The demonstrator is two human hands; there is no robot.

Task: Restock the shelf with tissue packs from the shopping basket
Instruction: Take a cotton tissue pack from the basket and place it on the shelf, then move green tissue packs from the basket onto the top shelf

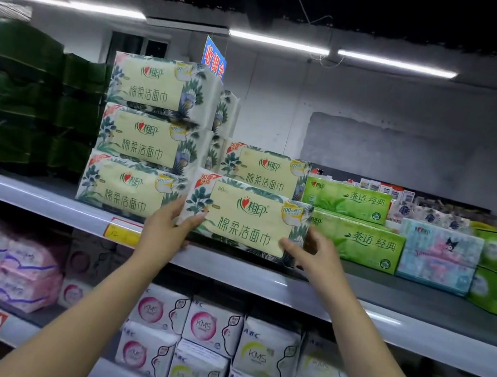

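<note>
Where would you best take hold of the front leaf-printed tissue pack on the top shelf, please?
By its two short ends, coming from the front. The tissue pack is a wide, soft block at the shelf edge, with packs close behind; the left hand and right hand grip there, thumbs on its face.

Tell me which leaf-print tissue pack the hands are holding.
The frontmost pack at the shelf edge; left hand and right hand grip its ends.

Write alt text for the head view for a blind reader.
The left hand and right hand grip the ends of a cream, leaf-printed tissue pack at the front edge of the grey shelf, beside a three-high stack of matching packs and green tissue packs.
</note>
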